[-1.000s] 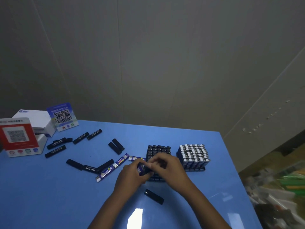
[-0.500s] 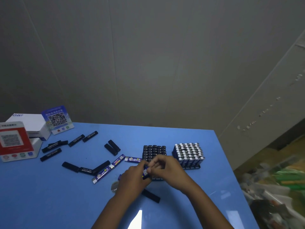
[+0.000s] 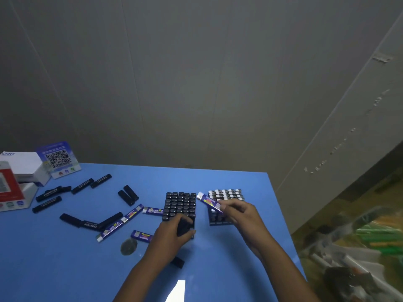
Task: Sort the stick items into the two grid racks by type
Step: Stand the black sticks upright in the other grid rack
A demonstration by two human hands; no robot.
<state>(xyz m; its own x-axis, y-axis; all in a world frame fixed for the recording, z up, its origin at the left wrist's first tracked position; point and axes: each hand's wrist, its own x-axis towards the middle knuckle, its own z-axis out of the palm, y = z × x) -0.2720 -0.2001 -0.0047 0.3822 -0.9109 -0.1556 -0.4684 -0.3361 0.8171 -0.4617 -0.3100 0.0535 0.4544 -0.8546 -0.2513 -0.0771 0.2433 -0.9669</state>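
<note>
Two grid racks stand mid-table: the left rack (image 3: 180, 203) is filled with black sticks, the right rack (image 3: 226, 195) with white-capped blue ones. My right hand (image 3: 239, 214) pinches a blue stick (image 3: 209, 201), tilted over the right rack's near left corner. My left hand (image 3: 172, 236) grips a black stick (image 3: 184, 227) at the front edge of the left rack. Several loose black sticks (image 3: 89, 223) and blue sticks (image 3: 130, 214) lie to the left on the blue table (image 3: 65, 269). One more black stick (image 3: 177, 262) lies under my left forearm.
White boxes (image 3: 24, 164), a blue QR sign (image 3: 57, 159) and a red sign (image 3: 8, 188) stand at the table's far left. A round grey disc (image 3: 129, 247) lies near my left hand. The table's right edge drops to floor clutter (image 3: 359, 247).
My hands, joined over one blue stick in front of the left rack, have parted. The right carried the blue stick to the right rack; the left now holds a black stick.
</note>
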